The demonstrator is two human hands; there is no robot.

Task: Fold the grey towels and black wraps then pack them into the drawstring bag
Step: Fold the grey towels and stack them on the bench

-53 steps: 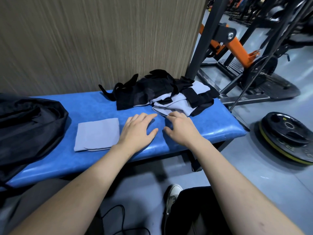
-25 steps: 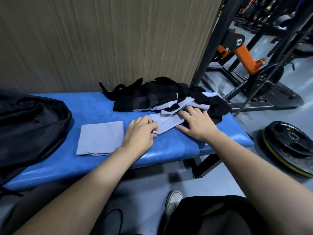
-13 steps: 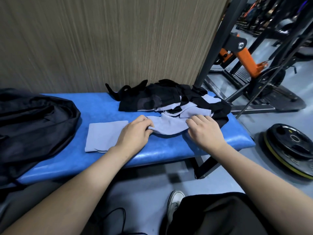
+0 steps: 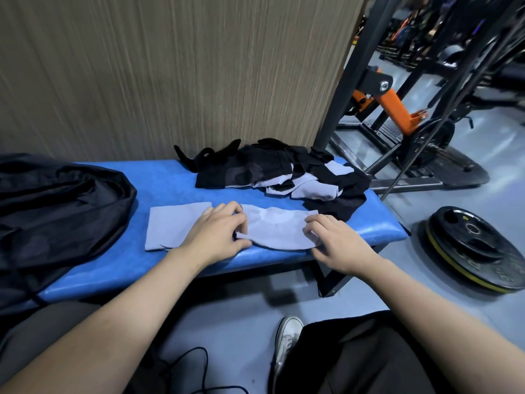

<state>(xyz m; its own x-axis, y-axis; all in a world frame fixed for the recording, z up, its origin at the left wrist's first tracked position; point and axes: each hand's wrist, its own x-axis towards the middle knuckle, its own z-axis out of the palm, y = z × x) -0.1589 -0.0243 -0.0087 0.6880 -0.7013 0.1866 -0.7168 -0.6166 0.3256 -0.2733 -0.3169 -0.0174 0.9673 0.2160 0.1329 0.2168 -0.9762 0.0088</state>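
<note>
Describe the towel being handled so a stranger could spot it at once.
Find the blue bench by the wall. Near its front edge, both hands pinch a grey towel, left hand and right hand at opposite ends. Unlike the folded towel beside it, it lies unfolded.

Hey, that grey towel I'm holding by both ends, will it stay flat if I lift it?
Probably not. The grey towel already bows and wrinkles between the left hand and right hand, so it likely sags. It looks thin, so probably light.
</note>
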